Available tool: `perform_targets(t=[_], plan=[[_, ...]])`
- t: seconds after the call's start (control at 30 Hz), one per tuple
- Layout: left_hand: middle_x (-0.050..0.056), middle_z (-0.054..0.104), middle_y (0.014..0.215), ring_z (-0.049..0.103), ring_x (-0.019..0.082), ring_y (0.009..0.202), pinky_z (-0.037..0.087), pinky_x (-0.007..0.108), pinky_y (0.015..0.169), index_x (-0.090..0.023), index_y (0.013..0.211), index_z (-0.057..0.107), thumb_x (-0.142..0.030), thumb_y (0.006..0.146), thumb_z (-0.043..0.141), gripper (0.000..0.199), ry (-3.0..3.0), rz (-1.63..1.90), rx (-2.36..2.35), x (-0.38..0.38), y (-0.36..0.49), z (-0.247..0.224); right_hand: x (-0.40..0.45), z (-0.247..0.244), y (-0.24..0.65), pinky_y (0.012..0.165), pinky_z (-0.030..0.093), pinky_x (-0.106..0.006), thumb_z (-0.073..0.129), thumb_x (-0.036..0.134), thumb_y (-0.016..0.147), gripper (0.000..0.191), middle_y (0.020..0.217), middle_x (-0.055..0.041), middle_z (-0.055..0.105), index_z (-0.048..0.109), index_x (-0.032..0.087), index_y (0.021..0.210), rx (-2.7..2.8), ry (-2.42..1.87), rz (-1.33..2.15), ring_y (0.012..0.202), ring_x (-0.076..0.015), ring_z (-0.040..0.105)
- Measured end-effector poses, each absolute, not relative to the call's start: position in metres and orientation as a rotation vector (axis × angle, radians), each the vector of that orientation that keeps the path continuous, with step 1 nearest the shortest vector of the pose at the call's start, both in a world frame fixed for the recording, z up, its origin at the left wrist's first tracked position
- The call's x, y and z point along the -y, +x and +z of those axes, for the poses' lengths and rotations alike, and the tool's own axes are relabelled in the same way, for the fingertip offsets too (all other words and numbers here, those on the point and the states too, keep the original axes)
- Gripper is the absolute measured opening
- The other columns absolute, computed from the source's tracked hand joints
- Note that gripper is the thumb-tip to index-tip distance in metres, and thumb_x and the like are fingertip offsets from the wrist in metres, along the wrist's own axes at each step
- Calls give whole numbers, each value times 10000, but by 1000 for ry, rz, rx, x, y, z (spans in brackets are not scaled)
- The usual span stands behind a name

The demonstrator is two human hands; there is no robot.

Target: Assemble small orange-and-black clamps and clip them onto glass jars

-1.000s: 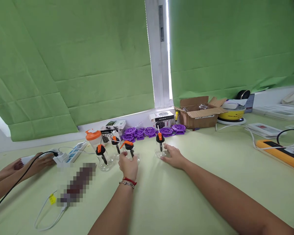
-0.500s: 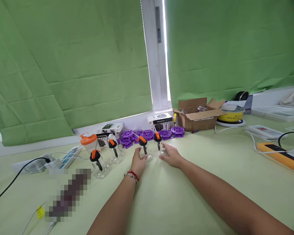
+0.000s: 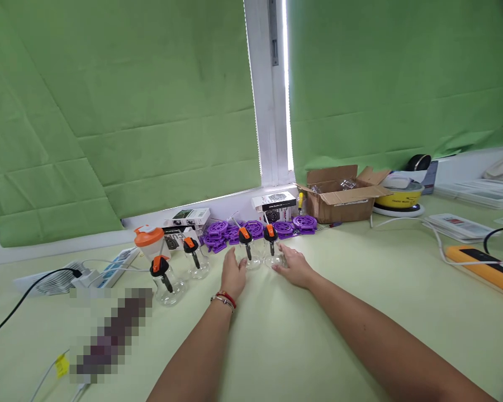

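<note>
Two clear glass bottles with black-and-orange flip caps stand upright side by side, the left bottle [image 3: 254, 261] close against the right bottle [image 3: 273, 260]. My left hand [image 3: 233, 274] is beside the left one, fingers stretched forward and thumb apart, with nothing gripped. Around the lower right side of the other bottle curves my right hand [image 3: 295, 268], its thumb at the front; the far fingers are partly hidden. Farther left are two more such bottles, a nearer bottle [image 3: 170, 287] and a farther bottle [image 3: 198, 265].
Behind the bottles lie several purple round plastic parts [image 3: 251, 229] and printed boxes [image 3: 274, 201]. An orange-lidded shaker cup [image 3: 150, 239] and a power strip [image 3: 119, 267] are at left. Right of centre sits an open cardboard box [image 3: 339, 209]; an orange-and-black device [image 3: 482, 268] lies at far right.
The left bottle has shifted slightly right, nearer its neighbour. My left hand has let go of it and drawn a little left. My right hand has hardly moved.
</note>
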State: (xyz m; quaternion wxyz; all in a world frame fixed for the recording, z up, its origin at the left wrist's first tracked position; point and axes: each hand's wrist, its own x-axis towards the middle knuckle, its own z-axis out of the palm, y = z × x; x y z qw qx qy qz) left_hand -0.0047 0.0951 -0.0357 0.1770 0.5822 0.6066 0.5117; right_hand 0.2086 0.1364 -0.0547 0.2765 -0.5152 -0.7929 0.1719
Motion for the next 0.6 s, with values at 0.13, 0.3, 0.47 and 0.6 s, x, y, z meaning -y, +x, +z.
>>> perform_targets(t=[0.13,0.3,0.47,0.6], plan=[[183,374,1392,260,326,1343,134,528,1097,-135,1220,445,-280,767,567,491,1995,1766,-2218,-61,-34,-2,-135,-53,208,998,303,-395,534,472,789,757,1360,-141,472,281,139,1422,2137,-1391,444,1232,-275,417],[228,268,1428,244,366,1336,185,566,1045,-132,1308,259,-329,624,697,835,1558,2100,-2737,-33,-93,7,-134,-52,208,1018,290,-402,526,469,792,761,1382,-130,453,271,134,1426,2144,-1389,438,1253,-278,397],[201,422,1257,450,329,1176,341,486,995,-120,1304,218,-298,557,754,937,988,2026,-2547,-44,-127,-18,-133,-53,208,1049,257,-413,507,454,812,760,1419,-142,407,238,124,1441,2119,-1445,442,1299,-281,345],[105,534,1077,544,253,1026,412,426,932,-151,1231,334,-212,608,706,728,1016,1982,-2377,-60,-132,-27,-133,-53,209,1047,266,-412,507,446,817,769,1415,-146,411,220,116,1449,2087,-1482,445,1310,-284,335]])
